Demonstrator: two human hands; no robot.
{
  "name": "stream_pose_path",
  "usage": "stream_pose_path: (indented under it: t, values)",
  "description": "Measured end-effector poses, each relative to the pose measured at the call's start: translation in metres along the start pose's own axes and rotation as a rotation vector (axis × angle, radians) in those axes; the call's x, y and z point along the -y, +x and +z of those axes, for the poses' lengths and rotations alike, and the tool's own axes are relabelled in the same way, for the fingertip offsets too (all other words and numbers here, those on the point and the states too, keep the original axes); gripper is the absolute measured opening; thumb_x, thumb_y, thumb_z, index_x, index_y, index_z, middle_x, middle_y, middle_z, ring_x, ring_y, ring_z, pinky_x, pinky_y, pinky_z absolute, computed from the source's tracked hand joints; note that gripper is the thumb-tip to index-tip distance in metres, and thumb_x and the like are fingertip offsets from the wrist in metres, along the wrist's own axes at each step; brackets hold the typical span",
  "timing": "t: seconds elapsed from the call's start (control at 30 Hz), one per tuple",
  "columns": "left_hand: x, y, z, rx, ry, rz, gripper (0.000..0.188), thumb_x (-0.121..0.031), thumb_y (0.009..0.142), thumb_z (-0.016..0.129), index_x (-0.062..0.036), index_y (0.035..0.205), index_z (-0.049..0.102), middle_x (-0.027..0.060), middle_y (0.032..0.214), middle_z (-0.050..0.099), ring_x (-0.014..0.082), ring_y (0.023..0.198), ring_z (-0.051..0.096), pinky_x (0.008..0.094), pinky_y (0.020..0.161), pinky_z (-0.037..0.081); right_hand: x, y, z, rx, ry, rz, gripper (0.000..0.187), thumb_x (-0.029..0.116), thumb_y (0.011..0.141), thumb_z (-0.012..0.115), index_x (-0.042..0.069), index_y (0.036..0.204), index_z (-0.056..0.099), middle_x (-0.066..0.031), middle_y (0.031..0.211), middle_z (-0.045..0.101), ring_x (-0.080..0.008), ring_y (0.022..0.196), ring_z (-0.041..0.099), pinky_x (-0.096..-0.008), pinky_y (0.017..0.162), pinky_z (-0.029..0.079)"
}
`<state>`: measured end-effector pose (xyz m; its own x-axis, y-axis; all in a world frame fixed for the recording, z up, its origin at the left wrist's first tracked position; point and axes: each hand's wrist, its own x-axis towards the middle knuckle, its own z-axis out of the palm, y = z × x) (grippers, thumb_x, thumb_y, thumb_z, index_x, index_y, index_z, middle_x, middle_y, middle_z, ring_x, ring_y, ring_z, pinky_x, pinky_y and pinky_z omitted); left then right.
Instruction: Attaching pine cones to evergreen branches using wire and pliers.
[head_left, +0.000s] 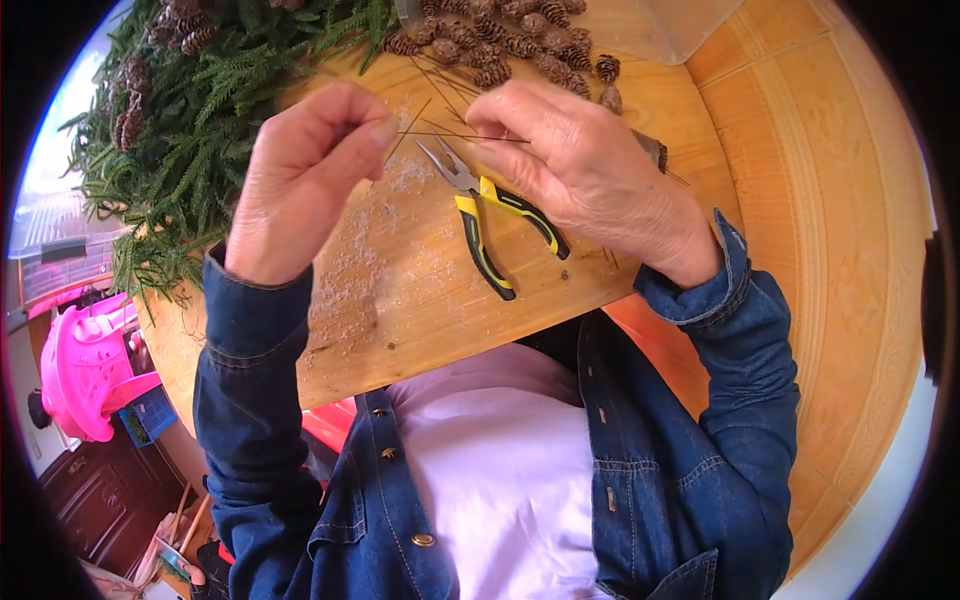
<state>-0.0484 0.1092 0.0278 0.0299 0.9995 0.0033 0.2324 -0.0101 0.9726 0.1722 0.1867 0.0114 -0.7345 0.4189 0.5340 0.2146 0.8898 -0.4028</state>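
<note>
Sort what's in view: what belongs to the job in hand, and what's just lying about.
In the job:
thin dark wire, pinched in the left hand and right hand
pliers, within reach
probably pine cones and green branches

Apparently just lying about:
pink plastic object
blue plastic item

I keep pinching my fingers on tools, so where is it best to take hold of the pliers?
Take both handles together, probably around their lower halves, coming from the near side, slightly right. The pliers lie flat on the table: the handles spread toward the wearer, while the pointed, slightly open jaws face away.
</note>
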Motion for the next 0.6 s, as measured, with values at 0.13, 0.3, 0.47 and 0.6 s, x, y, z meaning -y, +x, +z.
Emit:
stream_pose_path:
  t: [0.13, 0.3, 0.47, 0.6]
  values:
    - [0.0, 0.016, 0.018, 0.049, -0.019, 0.011, 0.014, -0.012, 0.092, 0.057, 0.0008, 0.086, 0.057, -0.0051, 0.072, 0.05, 0.0034, 0.067, 0.048, 0.0195, 0.061, 0.04, 0.003, -0.012, -0.005, 0.089, 0.13, 0.154, 0.012, 0.006, 0.084, 0.063, 0.001, 0.093, 0.057, -0.0127, 0.076, 0.058, -0.0313, 0.066, 0.057, -0.0346, 0.059, 0.046]
    - [0.015, 0.058, 0.025, 0.057, 0.266, 0.171, 0.012, -0.015, 0.089, 0.059, -0.0038, 0.093, 0.059, 0.0018, 0.073, 0.058, 0.0137, 0.071, 0.058, 0.0276, 0.063, 0.045, -0.005, -0.035, -0.017, 0.061, 0.211, 0.395, 0.005, 0.006, 0.09, 0.058, 0.001, 0.091, 0.056, -0.0054, 0.068, 0.053, -0.0176, 0.057, 0.052, -0.0284, 0.053, 0.042]
    - [0.039, 0.092, 0.043, -0.059, 0.849, 0.437, 0.017, -0.019, 0.085, 0.059, -0.0106, 0.099, 0.061, 0.0094, 0.084, 0.063, 0.0283, 0.081, 0.063, 0.0401, 0.067, 0.05, 0.004, -0.044, -0.027, -0.029, 0.363, 0.542, 0.007, 0.007, 0.095, 0.052, 0.001, 0.093, 0.055, 0.0013, 0.068, 0.049, -0.0065, 0.059, 0.046, -0.0229, 0.053, 0.04]
    - [0.038, 0.097, 0.059, -0.036, 1.118, 0.469, 0.016, -0.021, 0.084, 0.058, -0.0112, 0.097, 0.06, 0.0096, 0.088, 0.062, 0.0314, 0.084, 0.064, 0.0448, 0.069, 0.051, 0.007, -0.053, -0.03, -0.08, 0.309, 0.54, 0.007, 0.006, 0.095, 0.052, 0.0, 0.096, 0.054, 0.0012, 0.068, 0.051, -0.0078, 0.059, 0.049, -0.0224, 0.055, 0.041]
